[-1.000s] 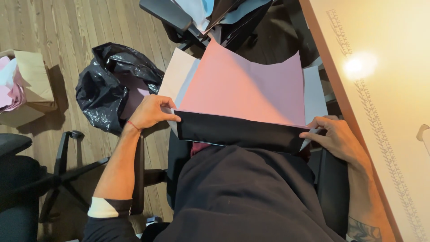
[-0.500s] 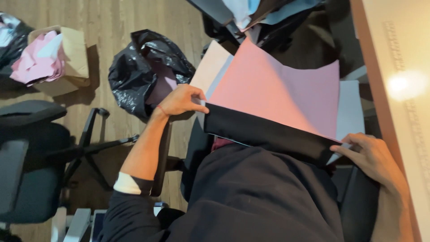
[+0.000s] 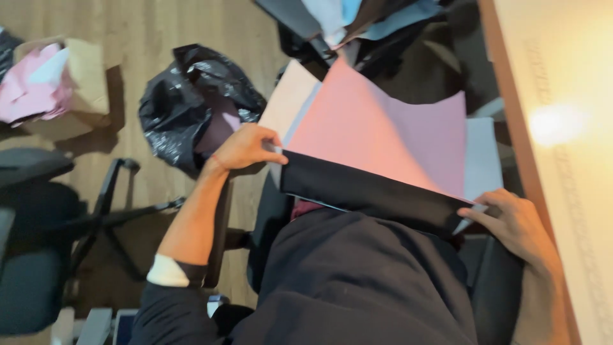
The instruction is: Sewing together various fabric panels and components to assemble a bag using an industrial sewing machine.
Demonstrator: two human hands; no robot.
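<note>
The pink sheet (image 3: 377,137) lies across your lap, spread flat and slanting away from you toward a heap of fabric pieces (image 3: 348,22) at the top of the view. Its near edge is tucked under a folded black band (image 3: 370,195) that runs from one of your hands to the other. Paler sheets lie underneath it: a beige one (image 3: 287,102) pokes out at the left, a light blue-grey one (image 3: 482,156) at the right.

Your left hand (image 3: 246,147) is closed on the left end of the black band, fingers curled over the corner where the stack begins. Your right hand (image 3: 514,223) pinches the right end of the band, thumb and fingertips narrow on the edge, with a thin white sliver showing at the fingertips; what that sliver is cannot be told.

To your right runs a pale table (image 3: 562,172) with a wooden edge, and a bright spot of lamp glare sits on its top. On the wooden floor to your left stands a crumpled black plastic bag (image 3: 185,105) with pinkish material inside, and further left a cardboard box (image 3: 83,83) holding pink scraps. A black office chair (image 3: 38,249) stands at the left edge.
</note>
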